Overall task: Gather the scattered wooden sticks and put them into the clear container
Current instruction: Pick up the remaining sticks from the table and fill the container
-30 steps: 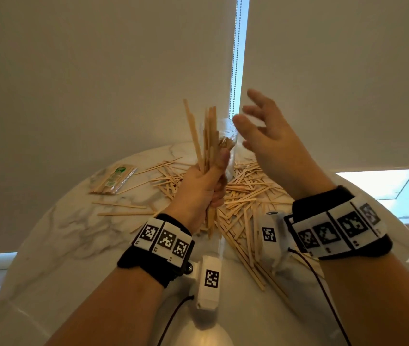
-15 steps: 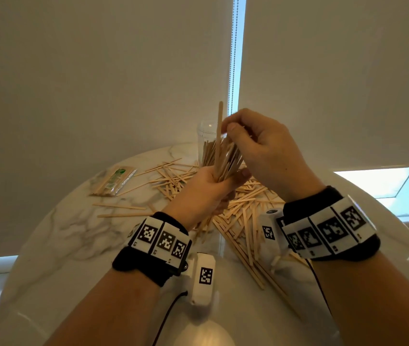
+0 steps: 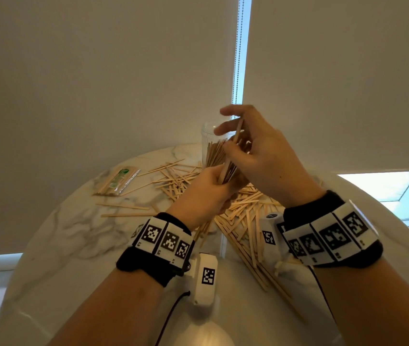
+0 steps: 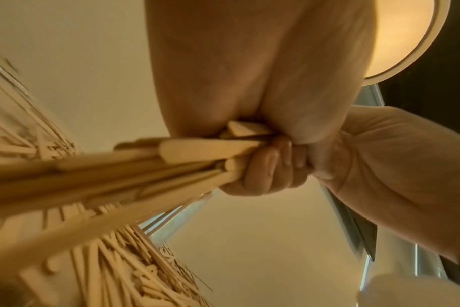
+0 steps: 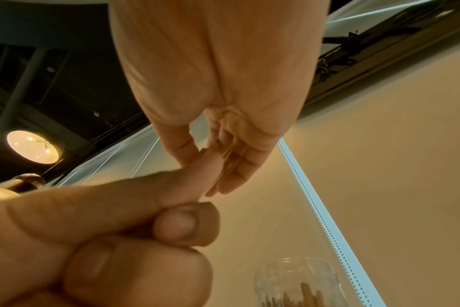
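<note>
Many wooden sticks (image 3: 244, 216) lay scattered on the marble table (image 3: 73, 236); the left hand (image 3: 206, 193) gripped a bundle (image 3: 219, 159) upright before the clear container (image 3: 209, 136), partly hiding it. The right hand (image 3: 260, 156) pinched one stick (image 3: 233, 146) from the bundle, other fingers spread. A packet of sticks (image 3: 117, 181) lay far left.

table (image 3: 56, 248): round, white marble with grey veining | packet (image 3: 117, 181): clear wrapper, green print, flat on table, well left of the grip | roller blinds (image 3: 98, 83): behind the grip | bead chain (image 3: 237, 46): hangs above the grip | ceiling lamp (image 5: 33, 146): round, lit
</note>
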Demonstrator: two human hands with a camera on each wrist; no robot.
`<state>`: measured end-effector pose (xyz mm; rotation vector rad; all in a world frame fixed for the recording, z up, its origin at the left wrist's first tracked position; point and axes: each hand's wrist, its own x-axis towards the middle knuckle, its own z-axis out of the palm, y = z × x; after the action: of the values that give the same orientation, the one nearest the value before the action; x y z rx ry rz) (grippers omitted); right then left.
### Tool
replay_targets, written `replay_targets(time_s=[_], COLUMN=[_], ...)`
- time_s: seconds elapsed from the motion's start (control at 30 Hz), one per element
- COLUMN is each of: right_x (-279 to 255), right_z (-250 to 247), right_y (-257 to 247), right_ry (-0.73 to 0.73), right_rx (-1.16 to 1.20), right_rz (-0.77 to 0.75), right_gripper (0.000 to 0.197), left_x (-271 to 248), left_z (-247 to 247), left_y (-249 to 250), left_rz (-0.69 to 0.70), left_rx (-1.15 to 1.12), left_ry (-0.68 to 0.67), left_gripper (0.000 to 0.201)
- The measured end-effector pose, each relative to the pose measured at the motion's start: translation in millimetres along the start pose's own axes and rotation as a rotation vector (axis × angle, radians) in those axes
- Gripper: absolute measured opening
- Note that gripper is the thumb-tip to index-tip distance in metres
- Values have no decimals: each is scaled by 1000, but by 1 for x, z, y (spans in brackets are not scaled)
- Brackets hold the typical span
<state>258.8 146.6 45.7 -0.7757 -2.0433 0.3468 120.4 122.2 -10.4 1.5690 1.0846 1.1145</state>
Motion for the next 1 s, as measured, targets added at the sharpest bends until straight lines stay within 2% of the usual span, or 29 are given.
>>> replay_targets(time_s=[0.07, 0.2, 0.3, 0.37, 0.43, 0.47, 0.57, 0.6, 0.63, 0.7, 0.73, 0.87, 1.0], right_x=[0, -1, -3, -3, -2, -3, -8, -10, -12, -14, -15, -16, -14], right_z=[3, 7, 9, 11, 10, 9, 15, 20, 26, 40, 44, 49, 43], right_y=[2, 5, 1, 1, 4, 6, 6, 4, 4, 5, 6, 9, 17], right_ry=[-52, -12, -134, -112, -121, -199, -613, -703, -737, -698, -666, -617, -682], right_rx=[-71, -54, 55, 191, 221, 172, -14, -58, -97, -122, -104, -106, -170], right_rz=[1, 13, 104, 166, 224, 247, 294, 295, 277, 237, 245, 233, 288], right_gripper=[34, 38, 34, 43, 50, 54, 69, 66, 54, 22, 15, 15, 16], left_x=[1, 1, 0, 1, 3, 4, 6, 8, 9, 12, 13, 14, 10], left_z=[-1, -2, -2, -6, -16, -21, -31, -32, -31, -29, -28, -25, -37], left_y=[0, -1, -1, -2, -4, -4, -1, 0, 2, 4, 4, 2, 7], left_rz=[22, 54, 45, 63, 120, 150, 210, 227, 247, 281, 287, 267, 322], left_rx=[-13, -18, -39, -115, -253, -338, -592, -657, -715, -805, -820, -781, -897], left_ry=[37, 47, 65, 173, 332, 414, 617, 661, 691, 707, 697, 679, 732], left_gripper=[20, 24, 26, 31, 36, 37, 39, 39, 39, 38, 37, 42, 45])
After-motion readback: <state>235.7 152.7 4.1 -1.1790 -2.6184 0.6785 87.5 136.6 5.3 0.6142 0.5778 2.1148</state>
